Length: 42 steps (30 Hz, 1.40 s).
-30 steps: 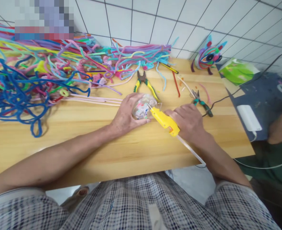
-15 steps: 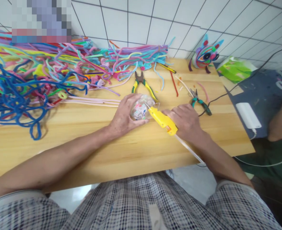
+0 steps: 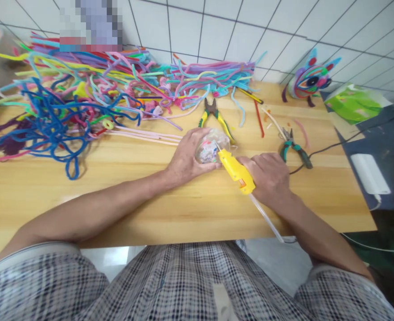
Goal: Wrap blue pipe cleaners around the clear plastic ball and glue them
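My left hand (image 3: 186, 156) is curled around a clear, round plastic piece (image 3: 207, 149) with bits of mixed colour showing in it; its exact kind is unclear. In my right hand (image 3: 267, 174) is a yellow hot glue gun (image 3: 235, 169), a clear glue stick (image 3: 265, 216) jutting from its back end. The gun's nozzle points at the plastic piece, at or very near its surface. Just behind the piece lie yellow-and-green pliers (image 3: 213, 113), jaws away from me. Pale pink pipe cleaners (image 3: 146, 136) stretch out to the left of my left hand.
A tangled heap of coloured pipe cleaners (image 3: 83, 98) covers the back left, with a tied bundle (image 3: 213, 78) beside it. Teal-handled pliers (image 3: 292, 149) lie at right near a black cable (image 3: 337, 145). A colourful animal figure (image 3: 309, 82) stands at the back right corner.
The whole view has shifted, so things appear further right. The glue gun's nozzle now sits further over the plastic piece. Both hands keep their holds.
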Motion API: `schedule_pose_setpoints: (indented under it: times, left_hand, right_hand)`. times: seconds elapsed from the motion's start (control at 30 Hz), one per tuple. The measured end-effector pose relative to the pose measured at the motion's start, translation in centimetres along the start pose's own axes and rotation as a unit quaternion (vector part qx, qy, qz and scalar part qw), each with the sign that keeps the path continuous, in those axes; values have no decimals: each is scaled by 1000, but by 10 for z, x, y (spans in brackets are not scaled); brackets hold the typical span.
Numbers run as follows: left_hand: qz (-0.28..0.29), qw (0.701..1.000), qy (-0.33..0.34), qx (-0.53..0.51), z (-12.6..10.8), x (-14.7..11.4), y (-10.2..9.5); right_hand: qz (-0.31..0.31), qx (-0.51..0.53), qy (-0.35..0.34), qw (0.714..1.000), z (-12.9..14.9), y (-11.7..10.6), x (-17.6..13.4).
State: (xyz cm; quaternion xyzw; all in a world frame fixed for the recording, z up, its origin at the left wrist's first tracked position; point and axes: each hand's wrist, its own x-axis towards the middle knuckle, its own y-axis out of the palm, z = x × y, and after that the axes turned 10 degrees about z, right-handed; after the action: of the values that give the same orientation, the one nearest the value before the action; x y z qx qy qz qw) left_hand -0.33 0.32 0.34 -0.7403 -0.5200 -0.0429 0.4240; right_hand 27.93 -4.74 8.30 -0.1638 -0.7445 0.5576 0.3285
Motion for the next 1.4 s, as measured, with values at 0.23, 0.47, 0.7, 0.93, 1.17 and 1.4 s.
schedule_pose_setpoints:
  times: [0.23,0.47,0.7,0.93,1.17,1.4]
  left_hand:
    - [6,1000,9,-5,1,1,-2]
    - [-4,1000,20,-8,4,1,0]
    - [-2,999,44,0,4,0,0]
    - [2,1000,24,-2,1,-1,-1]
    - [5,999,35,12,1,-1,-2]
    - [-1,999,32,10,1,-2,0]
  right_hand:
    - [-28,-46,-28,998,-14,-5,1]
    - [30,-63,1,998,-24,0,2]
    - [-36,-33,13,999,-26,6,4]
    - [-13,-15,11,1000,-22,1,3]
    - [1,-47,-10,999,-13,-2,1]
    - [-51,-25,-5,998,-17,-3,5]
